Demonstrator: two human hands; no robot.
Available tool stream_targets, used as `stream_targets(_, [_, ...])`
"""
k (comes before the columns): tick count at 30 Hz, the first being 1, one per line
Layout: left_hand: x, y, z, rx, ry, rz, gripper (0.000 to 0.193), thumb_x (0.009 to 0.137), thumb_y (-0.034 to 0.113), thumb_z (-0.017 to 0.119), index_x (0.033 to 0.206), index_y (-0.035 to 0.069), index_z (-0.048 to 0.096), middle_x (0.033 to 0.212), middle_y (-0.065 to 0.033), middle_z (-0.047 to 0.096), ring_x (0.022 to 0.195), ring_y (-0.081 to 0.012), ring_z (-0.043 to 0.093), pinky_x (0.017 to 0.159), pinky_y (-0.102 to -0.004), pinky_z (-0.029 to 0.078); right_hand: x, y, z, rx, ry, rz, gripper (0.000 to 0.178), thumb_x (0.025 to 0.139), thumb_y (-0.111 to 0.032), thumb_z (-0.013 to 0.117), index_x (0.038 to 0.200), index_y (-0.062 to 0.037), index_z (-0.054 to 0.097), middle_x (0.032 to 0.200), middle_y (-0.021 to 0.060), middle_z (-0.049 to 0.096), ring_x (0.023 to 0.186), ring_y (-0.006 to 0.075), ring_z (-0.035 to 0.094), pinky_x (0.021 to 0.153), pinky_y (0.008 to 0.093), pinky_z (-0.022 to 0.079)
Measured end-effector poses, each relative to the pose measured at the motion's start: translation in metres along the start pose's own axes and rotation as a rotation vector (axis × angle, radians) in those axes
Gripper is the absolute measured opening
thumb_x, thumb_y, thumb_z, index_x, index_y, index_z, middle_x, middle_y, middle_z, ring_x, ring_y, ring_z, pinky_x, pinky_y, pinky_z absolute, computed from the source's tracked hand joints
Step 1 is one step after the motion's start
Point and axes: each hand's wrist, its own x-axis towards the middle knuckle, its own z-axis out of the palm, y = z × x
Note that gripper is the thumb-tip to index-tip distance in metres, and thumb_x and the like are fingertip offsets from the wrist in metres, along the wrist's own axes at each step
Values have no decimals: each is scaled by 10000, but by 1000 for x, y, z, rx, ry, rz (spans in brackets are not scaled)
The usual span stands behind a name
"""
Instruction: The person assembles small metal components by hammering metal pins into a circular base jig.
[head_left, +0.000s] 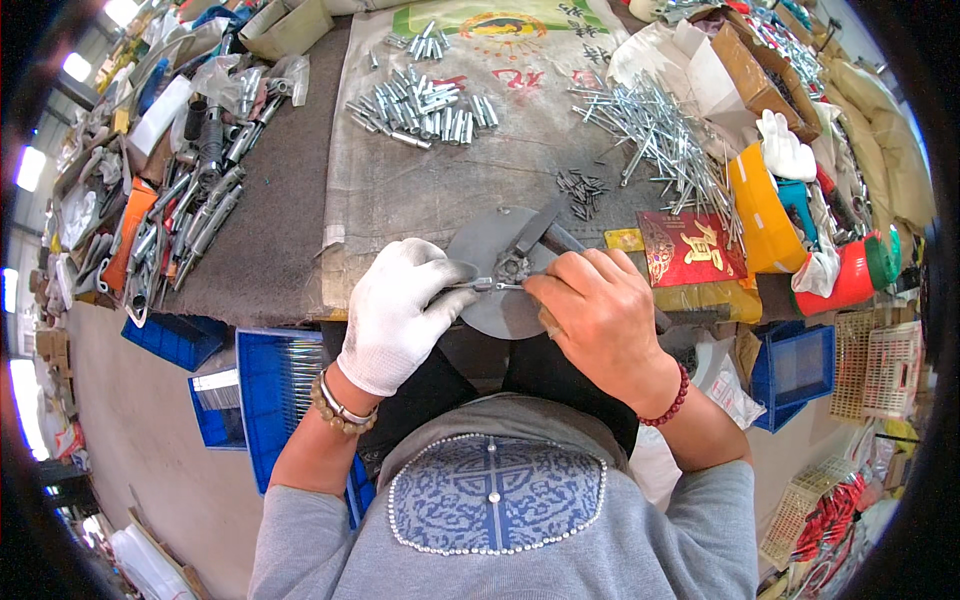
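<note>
My left hand point(398, 312), in a white glove, pinches a thin metal rod point(487, 286) that lies across a round grey metal disc point(478, 245) at the table's front edge. My bare right hand point(597, 312) grips the other end of that rod, over the disc's right side. A small toothed metal part point(513, 266) sits at the disc's centre, just above the rod. A flat metal bar point(540, 226) slants up from it.
Heaps of short metal sleeves point(425, 105) and long pins point(655, 130) lie on a printed sack. Small dark pieces point(580, 190), a red box point(690, 250), a yellow container point(760, 210) and a red jar point(845, 275) sit right. Blue crates point(265, 385) stand below left.
</note>
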Motion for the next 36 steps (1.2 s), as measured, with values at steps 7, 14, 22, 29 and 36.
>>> stream_targets(7, [-2, -2, 0, -51, -36, -24, 173, 831, 115, 867, 981, 54, 806, 945, -117, 690, 951, -308, 679, 848, -409, 543, -1, 2, 0, -1, -69, -20, 203, 771, -84, 747, 973, -103, 756, 928, 27, 614, 876, 222, 639, 804, 390, 493])
stream_targets(14, [-5, -4, 7, -149, -17, -1, 167, 823, 106, 878, 966, 59, 804, 935, -100, 676, 938, -290, 670, 833, -398, 534, 4, -1, 1, -28, -66, -86, 67, 816, -125, 679, 882, -119, 693, 880, 32, 554, 858, 219, 607, 786, 378, 482])
stream_targets(22, [-6, -2, 7, -134, -21, -16, 167, 806, 84, 893, 945, 58, 802, 914, -95, 665, 924, -286, 659, 820, -394, 529, -4, 8, -2, -11, 51, 41, 208, 817, -76, 707, 1008, -128, 772, 926, 52, 619, 896, 253, 656, 799, 404, 526])
stream_targets(29, [-5, 1, 7, -123, -16, -12, 167, 805, 99, 899, 936, 63, 802, 905, -94, 661, 918, -287, 661, 812, -397, 530, 0, 66, -16, -18, -17, 419, 272, 770, -35, 817, 1030, -97, 767, 982, 97, 685, 1003, 347, 701, 885, 453, 566])
stream_targets(36, [-7, -1, 9, -143, 22, -1, 166, 803, 101, 896, 935, 70, 801, 904, -93, 656, 912, -290, 660, 806, -400, 531, 11, 75, -5, -131, -81, 197, 249, 774, -35, 805, 1013, -84, 754, 1012, 104, 671, 1003, 342, 693, 915, 472, 563])
